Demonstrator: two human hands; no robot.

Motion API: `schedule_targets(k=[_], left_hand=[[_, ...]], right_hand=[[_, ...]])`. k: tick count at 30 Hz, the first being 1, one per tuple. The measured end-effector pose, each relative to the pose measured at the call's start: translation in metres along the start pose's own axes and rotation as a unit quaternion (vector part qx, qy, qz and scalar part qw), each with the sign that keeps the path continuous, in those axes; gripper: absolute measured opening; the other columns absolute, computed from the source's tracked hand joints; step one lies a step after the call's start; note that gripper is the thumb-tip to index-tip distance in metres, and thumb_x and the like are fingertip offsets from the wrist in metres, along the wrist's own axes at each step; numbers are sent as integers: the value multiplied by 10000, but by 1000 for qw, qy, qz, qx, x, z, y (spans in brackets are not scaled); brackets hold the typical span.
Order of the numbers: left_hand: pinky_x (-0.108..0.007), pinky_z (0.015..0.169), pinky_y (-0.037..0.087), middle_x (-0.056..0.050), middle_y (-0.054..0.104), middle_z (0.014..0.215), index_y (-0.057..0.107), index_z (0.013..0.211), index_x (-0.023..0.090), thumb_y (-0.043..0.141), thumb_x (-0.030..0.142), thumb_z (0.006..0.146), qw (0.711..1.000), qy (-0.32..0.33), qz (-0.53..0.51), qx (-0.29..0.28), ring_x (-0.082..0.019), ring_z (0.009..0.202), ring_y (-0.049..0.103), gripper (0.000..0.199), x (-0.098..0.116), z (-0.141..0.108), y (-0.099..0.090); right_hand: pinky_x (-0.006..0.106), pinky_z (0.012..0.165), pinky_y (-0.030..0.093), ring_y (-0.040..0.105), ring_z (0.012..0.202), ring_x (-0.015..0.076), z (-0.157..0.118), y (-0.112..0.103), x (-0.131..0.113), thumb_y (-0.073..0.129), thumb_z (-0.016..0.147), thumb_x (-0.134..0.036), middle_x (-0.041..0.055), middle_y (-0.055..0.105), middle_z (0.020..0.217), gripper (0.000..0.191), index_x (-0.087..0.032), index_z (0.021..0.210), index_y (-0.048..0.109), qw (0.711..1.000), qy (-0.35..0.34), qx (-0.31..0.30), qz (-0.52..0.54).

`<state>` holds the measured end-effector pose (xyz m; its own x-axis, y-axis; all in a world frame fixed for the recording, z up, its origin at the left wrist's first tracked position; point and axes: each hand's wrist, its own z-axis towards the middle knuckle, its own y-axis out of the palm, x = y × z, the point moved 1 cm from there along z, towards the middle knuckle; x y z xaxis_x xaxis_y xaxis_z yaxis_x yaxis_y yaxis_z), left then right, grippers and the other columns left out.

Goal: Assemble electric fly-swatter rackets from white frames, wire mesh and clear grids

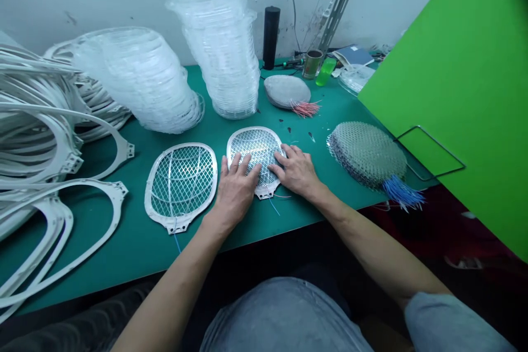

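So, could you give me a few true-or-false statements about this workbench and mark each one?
1. The left hand and right hand both rest on one white-framed oval mesh panel. True.
2. The mesh stack on the right trails green wires. False: its wires are blue.
3. A second white-framed oval mesh panel lies flat on the green mat, left of the hands. True.
4. The black cylinder stands at the front edge of the bench. False: it stands at the back, near the wall.
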<state>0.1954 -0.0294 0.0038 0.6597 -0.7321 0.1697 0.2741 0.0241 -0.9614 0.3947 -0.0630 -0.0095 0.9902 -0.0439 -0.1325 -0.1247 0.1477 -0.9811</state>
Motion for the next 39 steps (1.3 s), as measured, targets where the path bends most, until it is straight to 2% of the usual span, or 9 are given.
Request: schedule_targets(k=[3,5,8,10,14,17,24,31,39], left_hand=[[-558,1202,355,-95,653,1399,702,1269,231,505,277,1044,996,52,-67,-9,-310,1366,539,303,4,3,3],[-517,1165,409,-76,704,1301,729,1214,236,521,297,1041,993,56,-107,-13,-279,1274,600,277,4,4,6],[-512,1143,420,-70,703,1286,739,1196,251,538,294,1034,990,48,-132,-3,-275,1253,602,261,1,2,8],[-499,1133,426,-62,698,1285,738,1196,261,537,292,1034,988,49,-146,-6,-268,1249,598,260,0,1,7],[-480,1125,425,-56,689,1293,729,1218,261,518,292,1040,985,45,-161,-31,-257,1237,591,278,0,1,0],[-470,1123,419,-64,681,1307,726,1235,253,522,316,1036,984,46,-163,-53,-258,1235,589,291,-1,2,-5],[-467,1156,381,-60,665,1356,697,1302,269,572,386,1008,981,35,-167,-97,-280,1308,545,340,-4,4,-11],[-455,1117,423,-63,653,1361,699,1307,268,611,390,983,979,30,-171,-108,-289,1289,546,357,-4,6,-15],[-471,1155,386,-63,658,1380,691,1315,251,610,383,982,980,27,-164,-108,-294,1337,523,366,-4,6,-11]], right_hand=[[538,1014,415,422,1379,391,2,-2,1,534,1019,-507,143,496,1551,446,-246,1364,641,1000,2,8,14],[512,1008,434,456,1360,370,-5,-6,1,546,1022,-473,150,531,1515,412,-229,1334,663,998,-4,30,51],[424,977,465,538,1269,296,-34,-15,-6,524,1047,-409,133,637,1374,343,-212,1269,696,986,-35,82,142],[389,928,471,589,1135,261,-59,-17,-14,539,1046,-378,106,706,1206,290,-212,1195,723,977,-62,94,179],[377,825,441,576,951,237,-91,-10,-29,550,1032,-258,89,709,1007,206,-207,1050,749,980,-77,96,158],[364,792,440,563,883,217,-94,-6,-37,513,1036,-194,83,694,935,239,-196,972,743,978,-76,108,161],[354,751,488,589,802,204,-94,-5,-49,470,1041,-163,68,695,872,266,-206,1087,729,963,-89,117,226],[350,735,486,585,801,206,-97,-3,-54,484,1038,-167,71,683,857,237,-185,1028,719,960,-65,130,240],[351,744,474,571,786,203,-97,-3,-58,485,1040,-165,68,678,829,239,-178,1007,721,961,-58,130,235]])
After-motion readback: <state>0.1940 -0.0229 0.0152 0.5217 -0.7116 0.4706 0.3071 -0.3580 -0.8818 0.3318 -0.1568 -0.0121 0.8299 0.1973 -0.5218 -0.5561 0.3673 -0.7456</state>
